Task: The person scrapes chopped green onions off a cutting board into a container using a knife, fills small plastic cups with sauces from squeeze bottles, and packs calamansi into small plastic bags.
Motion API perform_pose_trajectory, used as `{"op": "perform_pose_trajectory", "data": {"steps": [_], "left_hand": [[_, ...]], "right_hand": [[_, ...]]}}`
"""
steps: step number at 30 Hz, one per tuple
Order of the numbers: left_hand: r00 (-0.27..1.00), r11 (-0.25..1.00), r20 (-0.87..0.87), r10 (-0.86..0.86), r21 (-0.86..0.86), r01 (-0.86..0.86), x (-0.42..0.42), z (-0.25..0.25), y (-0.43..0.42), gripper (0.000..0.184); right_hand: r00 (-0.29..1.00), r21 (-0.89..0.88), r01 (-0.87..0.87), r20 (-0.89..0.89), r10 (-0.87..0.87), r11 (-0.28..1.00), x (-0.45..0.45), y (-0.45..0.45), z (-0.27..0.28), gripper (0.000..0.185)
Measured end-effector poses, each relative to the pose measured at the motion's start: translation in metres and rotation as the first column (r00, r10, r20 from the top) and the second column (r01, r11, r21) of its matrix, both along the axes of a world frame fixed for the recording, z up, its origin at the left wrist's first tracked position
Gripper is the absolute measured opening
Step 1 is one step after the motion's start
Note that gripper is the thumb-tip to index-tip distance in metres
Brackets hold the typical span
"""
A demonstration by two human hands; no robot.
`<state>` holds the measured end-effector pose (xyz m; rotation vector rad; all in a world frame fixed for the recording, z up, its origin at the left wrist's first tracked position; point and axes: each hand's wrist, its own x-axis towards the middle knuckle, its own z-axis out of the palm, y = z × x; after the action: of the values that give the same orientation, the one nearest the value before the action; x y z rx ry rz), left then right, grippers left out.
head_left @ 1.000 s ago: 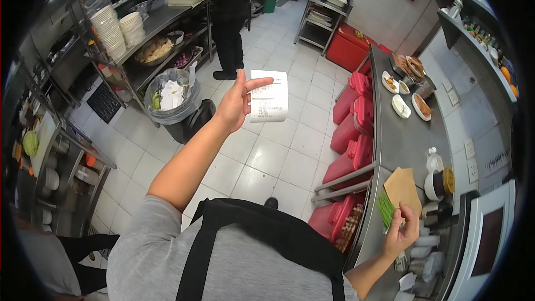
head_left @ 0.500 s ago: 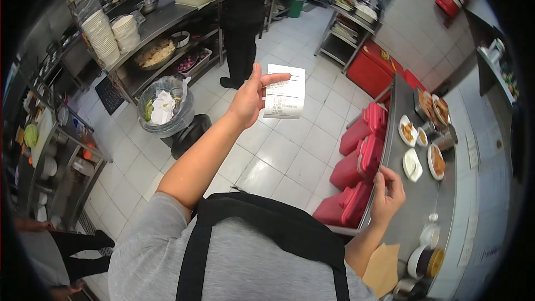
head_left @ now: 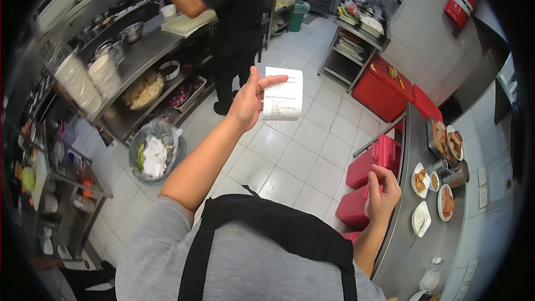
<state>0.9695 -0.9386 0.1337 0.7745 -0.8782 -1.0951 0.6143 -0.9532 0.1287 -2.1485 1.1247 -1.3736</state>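
Observation:
My left hand (head_left: 249, 100) is raised in front of me and holds a printed paper receipt (head_left: 282, 96), one finger lying across its upper part and the thumb pointing up. My right hand (head_left: 383, 192) is at the counter's edge, fingers curled and apart from the thumb, with nothing between them. Right of it on the steel counter (head_left: 398, 245) are a white dish of white sauce (head_left: 421, 218), a dish of food (head_left: 419, 180), a small cup (head_left: 434, 181) and an oval dish with a brown item (head_left: 445, 202).
Red bins (head_left: 373, 161) stand beneath the counter. A bagged trash bin (head_left: 155, 156) is on the floor at left. A person in dark clothes (head_left: 237, 28) works at the left steel table (head_left: 139, 44). A steel cart (head_left: 356, 50) stands behind.
The view has turned and moved forward. My right hand has left the brown paper and green strands and moved up along the counter. The person in dark clothes now reaches left.

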Motion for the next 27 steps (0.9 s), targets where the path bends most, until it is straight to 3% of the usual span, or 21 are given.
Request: {"op": "perform_pose_trajectory", "data": {"steps": [5,6,9,11,12,16,23,27], "left_hand": [[0.992,0.994,-0.091,-0.092,0.046,0.096,0.011,-0.004,-0.097,0.081],[0.995,0.994,-0.035,-0.090,0.061,0.092,0.013,-0.006,-0.119,0.086],[0.979,0.982,-0.101,-0.178,0.038,0.182,0.024,-0.014,-0.186,0.057],[0.988,0.992,0.087,-0.124,0.020,0.123,0.023,-0.020,-0.231,0.045],[0.980,0.996,0.179,-0.089,0.006,0.089,0.023,-0.021,-0.253,0.048],[0.963,0.995,0.267,0.036,-0.102,-0.009,0.030,-0.019,-0.338,0.093],[0.943,0.986,0.288,0.167,-0.054,-0.158,0.075,-0.022,-0.445,0.100],[0.932,0.981,0.308,0.194,-0.087,-0.175,0.104,-0.028,-0.495,0.099]], "right_hand": [[0.995,0.136,0.040,-0.093,-0.028,0.990,0.016,-0.065,-0.013,0.015],[0.995,0.135,0.059,-0.086,-0.048,0.989,0.017,-0.083,-0.019,0.015],[0.994,0.162,0.099,-0.062,-0.090,0.982,0.020,-0.146,-0.036,0.015],[0.995,0.228,0.102,-0.044,-0.094,0.968,0.021,-0.191,-0.045,0.014],[0.995,0.239,0.099,-0.034,-0.094,0.966,0.023,-0.215,-0.046,0.015],[0.999,0.224,0.040,-0.015,-0.037,0.974,0.037,-0.333,-0.041,0.015],[0.944,0.243,-0.315,-0.023,0.330,0.917,0.141,-0.507,-0.011,0.014],[0.829,0.156,-0.560,0.110,0.549,0.814,0.221,-0.567,-0.008,0.015]]}}
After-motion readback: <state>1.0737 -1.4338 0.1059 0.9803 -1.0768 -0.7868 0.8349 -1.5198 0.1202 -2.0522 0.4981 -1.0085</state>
